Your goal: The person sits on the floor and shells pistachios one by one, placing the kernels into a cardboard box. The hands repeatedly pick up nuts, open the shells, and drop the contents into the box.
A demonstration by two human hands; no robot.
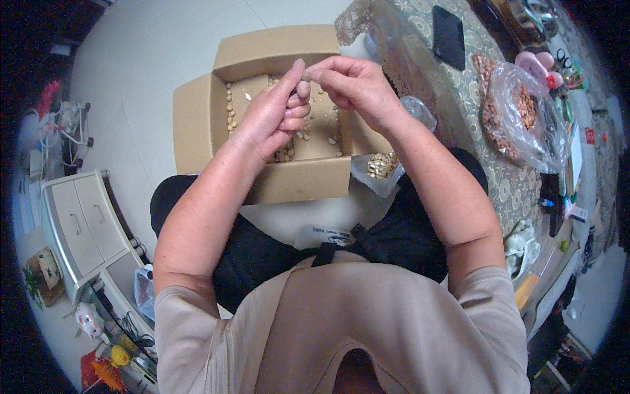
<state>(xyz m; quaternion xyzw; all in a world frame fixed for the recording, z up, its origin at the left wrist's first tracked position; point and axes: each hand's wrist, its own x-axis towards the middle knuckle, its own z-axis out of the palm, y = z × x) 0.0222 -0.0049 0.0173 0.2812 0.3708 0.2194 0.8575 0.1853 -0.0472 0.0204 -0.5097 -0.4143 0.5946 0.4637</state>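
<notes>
Both my hands are raised over an open cardboard box point(295, 180), their fingertips meeting. My left hand point(275, 111) has its thumb pointing up and its other fingers curled in. With thumb and forefinger, my right hand point(359, 86) pinches at a small tan piece point(306, 77), which the left fingertips also hold. The piece is mostly covered, so its exact kind is unclear. Inside the box, tan nuts point(230, 113) line the left side, with more along the near wall and pale bits scattered on the bottom. My forearms and hands hide part of it.
A plastic bag of pale kernels or shells point(381, 165) sits right of the box. The cloth-covered table point(472, 113) at right bears a dark phone or tablet point(449, 38), a clear bag of reddish-brown nuts point(526, 108) and a crumpled cloth point(521, 248). A white cabinet point(86, 221) stands left.
</notes>
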